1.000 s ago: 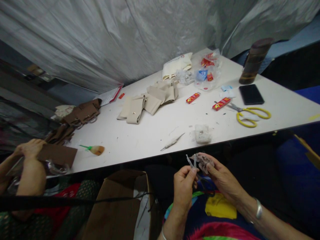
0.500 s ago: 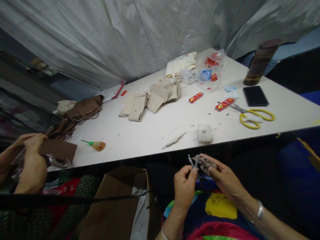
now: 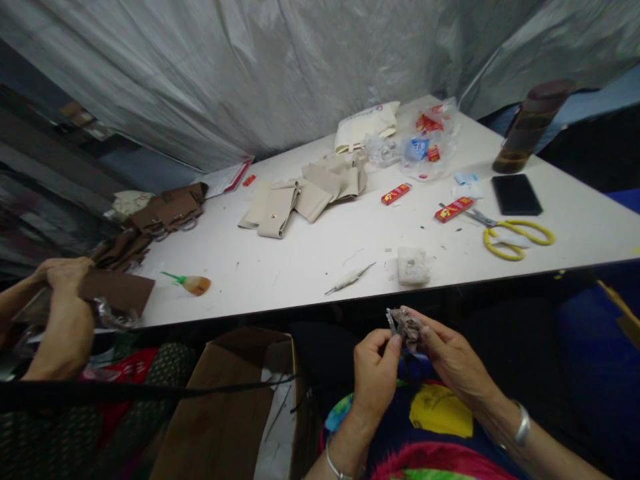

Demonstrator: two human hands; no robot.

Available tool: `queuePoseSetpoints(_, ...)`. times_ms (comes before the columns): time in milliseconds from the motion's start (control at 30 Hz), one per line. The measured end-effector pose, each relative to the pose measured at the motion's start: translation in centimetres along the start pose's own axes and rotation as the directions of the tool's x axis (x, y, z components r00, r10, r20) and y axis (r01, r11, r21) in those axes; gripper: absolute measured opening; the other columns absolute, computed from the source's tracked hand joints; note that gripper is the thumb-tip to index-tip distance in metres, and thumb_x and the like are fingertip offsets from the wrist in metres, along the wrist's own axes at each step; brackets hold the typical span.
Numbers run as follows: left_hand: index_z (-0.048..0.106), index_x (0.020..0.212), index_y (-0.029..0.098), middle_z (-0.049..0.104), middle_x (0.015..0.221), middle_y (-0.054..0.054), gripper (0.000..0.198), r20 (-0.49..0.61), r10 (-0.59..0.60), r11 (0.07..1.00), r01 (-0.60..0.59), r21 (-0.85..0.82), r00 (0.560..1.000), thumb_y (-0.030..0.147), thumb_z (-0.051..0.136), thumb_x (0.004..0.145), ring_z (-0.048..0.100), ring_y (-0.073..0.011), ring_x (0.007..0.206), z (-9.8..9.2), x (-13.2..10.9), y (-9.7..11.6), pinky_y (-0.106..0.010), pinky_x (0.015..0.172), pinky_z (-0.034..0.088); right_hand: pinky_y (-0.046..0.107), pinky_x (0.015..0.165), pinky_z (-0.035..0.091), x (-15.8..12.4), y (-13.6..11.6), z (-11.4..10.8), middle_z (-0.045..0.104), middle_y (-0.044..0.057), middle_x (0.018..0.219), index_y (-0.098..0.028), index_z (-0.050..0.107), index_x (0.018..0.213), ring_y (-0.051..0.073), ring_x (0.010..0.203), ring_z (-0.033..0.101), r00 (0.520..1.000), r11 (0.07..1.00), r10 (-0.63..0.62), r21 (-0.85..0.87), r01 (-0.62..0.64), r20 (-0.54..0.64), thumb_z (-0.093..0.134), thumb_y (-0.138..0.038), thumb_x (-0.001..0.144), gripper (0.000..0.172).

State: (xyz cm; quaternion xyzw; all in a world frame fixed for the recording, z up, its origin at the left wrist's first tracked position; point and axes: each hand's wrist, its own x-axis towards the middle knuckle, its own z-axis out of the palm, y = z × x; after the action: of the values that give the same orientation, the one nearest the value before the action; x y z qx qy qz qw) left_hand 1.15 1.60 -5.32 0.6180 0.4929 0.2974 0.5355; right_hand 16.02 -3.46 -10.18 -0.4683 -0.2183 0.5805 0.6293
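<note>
Below the table's near edge, over my lap, my left hand [image 3: 376, 373] pinches a small metal tool [image 3: 391, 324], its tips pointing up. Facing it, my right hand [image 3: 450, 357] grips a small crumpled brownish-grey piece [image 3: 407, 327] between thumb and fingers. The tool's tips touch that piece. Both wrists wear silver bangles.
The white table [image 3: 310, 260] carries beige leather pieces [image 3: 300, 197], brown pieces [image 3: 167, 210], an awl [image 3: 347, 279], a white wad [image 3: 413, 267], red packets [image 3: 454, 209], yellow scissors [image 3: 515, 235], a black phone [image 3: 516, 195] and a bottle [image 3: 530, 127]. Another person's hands [image 3: 63, 313] hold brown leather at left. A cardboard box [image 3: 235, 407] stands below.
The tool's tips have closed in against the brownish piece, and my two hands have drawn slightly closer together. The other person's hands shifted a little on the brown leather.
</note>
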Motion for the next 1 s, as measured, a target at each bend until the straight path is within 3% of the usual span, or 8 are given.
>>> queuePoseSetpoints(133, 0.077, 0.085, 0.019, 0.071, 0.082, -0.005, 0.024, 0.008, 0.087, 0.993, -0.087, 0.075, 0.996, 0.031, 0.06, 0.097, 0.064, -0.0209, 0.081, -0.2, 0.1, 0.1, -0.03, 0.076, 0.046, 0.047, 0.112, 0.049, 0.2, -0.3, 0.6, 0.076, 0.007, 0.126, -0.029, 0.078, 0.126, 0.031, 0.12, 0.068, 0.999, 1.0, 0.024, -0.001, -0.024, -0.042, 0.092, -0.051, 0.076, 0.056)
queuePoseSetpoints(233, 0.073, 0.079, 0.02, 0.067, 0.078, -0.004, 0.026, 0.056, 0.155, 0.961, -0.164, 0.223, 0.986, 0.027, 0.058, 0.099, 0.061, -0.0194, 0.076, -0.5, 0.2, -0.2, -0.03, 0.072, 0.042, 0.038, 0.093, 0.057, 0.3, -0.8, 0.9, 0.079, 0.006, 0.109, -0.024, 0.08, 0.115, 0.026, 0.099, 0.071, 0.999, 0.998, 0.044, -0.041, -0.045, -0.019, 0.093, -0.05, 0.074, 0.05)
queuePoseSetpoints(367, 0.067, 0.073, 0.021, 0.063, 0.074, -0.003, 0.027, 0.124, 0.201, 0.918, -0.231, 0.322, 0.972, 0.022, 0.057, 0.098, 0.058, -0.018, 0.072, -0.6, 0.2, -0.4, -0.03, 0.069, 0.037, 0.029, 0.073, 0.053, 0.0, -1.3, 1.2, 0.072, 0.001, 0.085, -0.02, 0.077, 0.096, 0.018, 0.077, 0.063, 0.999, 0.998, 0.039, -0.056, -0.039, -0.01, 0.093, -0.052, 0.073, 0.043)
queuePoseSetpoints(567, 0.068, 0.078, 0.02, 0.064, 0.077, -0.003, 0.025, 0.189, 0.233, 0.88, -0.29, 0.377, 0.954, 0.021, 0.055, 0.1, 0.06, -0.0181, 0.075, -0.7, 0.2, -0.1, -0.029, 0.071, 0.039, 0.026, 0.07, 0.048, -0.3, -0.8, 1.5, 0.067, -0.001, 0.081, -0.019, 0.073, 0.093, 0.015, 0.074, 0.058, 0.996, 0.998, -0.025, -0.061, 0.02, -0.083, 0.09, -0.054, 0.076, 0.042)
queuePoseSetpoints(767, 0.069, 0.084, 0.02, 0.066, 0.079, -0.003, 0.024, 0.236, 0.291, 0.728, -0.374, 0.574, 0.927, 0.016, 0.052, 0.101, 0.06, -0.0195, 0.079, -1.0, 0.0, 0.3, -0.032, 0.072, 0.04, 0.025, 0.067, 0.046, -0.3, 0.0, 1.8, 0.066, -0.001, 0.078, -0.018, 0.073, 0.093, 0.014, 0.071, 0.055, 0.99, 1.0, 0.002, 0.008, -0.001, -0.144, 0.091, -0.054, 0.074, 0.045)
queuePoseSetpoints(1000, 0.067, 0.086, 0.021, 0.065, 0.079, -0.003, 0.025, 0.291, 0.313, 0.62, -0.426, 0.659, 0.904, 0.018, 0.05, 0.104, 0.06, -0.0203, 0.079, -1.5, -0.6, 1.2, -0.034, 0.07, 0.04, 0.025, 0.065, 0.048, -0.9, -1.7, 1.8, 0.07, 0.001, 0.075, -0.017, 0.076, 0.089, 0.014, 0.068, 0.059, 0.983, 1.0, -0.012, -0.005, 0.011, -0.184, 0.094, -0.053, 0.07, 0.045)
